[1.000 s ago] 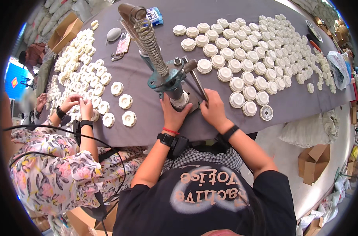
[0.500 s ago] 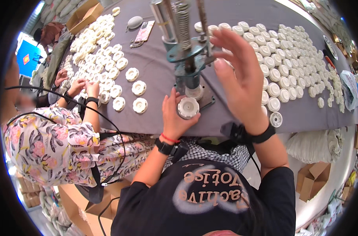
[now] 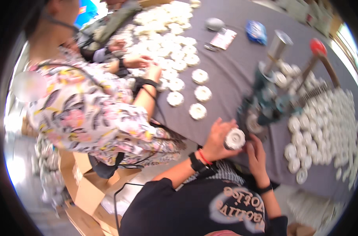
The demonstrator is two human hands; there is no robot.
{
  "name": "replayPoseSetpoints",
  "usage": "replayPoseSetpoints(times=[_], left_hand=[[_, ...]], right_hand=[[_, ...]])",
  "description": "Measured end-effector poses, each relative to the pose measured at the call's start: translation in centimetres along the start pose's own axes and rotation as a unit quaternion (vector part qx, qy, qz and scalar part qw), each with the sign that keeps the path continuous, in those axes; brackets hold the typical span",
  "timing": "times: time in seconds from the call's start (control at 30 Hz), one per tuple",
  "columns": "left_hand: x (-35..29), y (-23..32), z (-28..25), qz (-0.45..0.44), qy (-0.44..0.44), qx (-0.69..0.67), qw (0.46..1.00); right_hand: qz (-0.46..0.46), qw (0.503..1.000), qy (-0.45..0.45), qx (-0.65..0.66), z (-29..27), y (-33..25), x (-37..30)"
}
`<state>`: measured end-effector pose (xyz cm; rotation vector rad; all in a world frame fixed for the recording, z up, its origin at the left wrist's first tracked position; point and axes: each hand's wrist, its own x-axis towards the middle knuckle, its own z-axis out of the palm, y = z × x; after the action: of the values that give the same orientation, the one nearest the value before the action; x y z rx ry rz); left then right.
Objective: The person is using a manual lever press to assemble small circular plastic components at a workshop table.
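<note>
My left hand [image 3: 219,141] grips a round white plastic cap [image 3: 235,139] with a notched rim and a central ring, its face turned up, at the table's front edge. Just right of it is my right hand [image 3: 257,155], fingers stretched forward with nothing plainly between them; whether it touches the cap I cannot tell. Beyond both hands stands a teal hand press [image 3: 261,98] with a red lever knob [image 3: 318,46], a steel column and a spring. A blurred whitish part [image 3: 253,122] sits at its base.
Many white caps [image 3: 318,129] fill the table's right side. More white parts [image 3: 163,43] are heaped at the left, where a co-worker's hands [image 3: 145,67] handle them. A blue packet [image 3: 257,32], a grey oval object [image 3: 214,24] and a card [image 3: 223,38] lie at the back.
The view has swung left, so the press now appears further right. My right hand has come down from beside the press's upper part to beside the cap. The left hand still grips a cap.
</note>
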<state>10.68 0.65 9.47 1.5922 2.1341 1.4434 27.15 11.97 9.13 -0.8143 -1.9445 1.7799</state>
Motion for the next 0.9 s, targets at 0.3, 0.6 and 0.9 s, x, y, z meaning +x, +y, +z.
replayPoseSetpoints(times=[0.3,0.6,0.9], left_hand=[[3.3,-9.7,0.5,-0.099,-0.039,0.296,0.949],[6.4,-14.3,0.5,-0.05,-0.027,0.313,0.948],[9.5,-15.9,-1.2,-0.117,0.031,0.3,0.946]], right_hand=[[-0.137,0.892,0.13,-0.41,-4.2,4.8,-2.2],[-0.053,0.867,0.129,-0.479,-4.9,7.1,-0.5],[0.029,0.895,0.13,-0.425,-4.8,6.8,-0.5]])
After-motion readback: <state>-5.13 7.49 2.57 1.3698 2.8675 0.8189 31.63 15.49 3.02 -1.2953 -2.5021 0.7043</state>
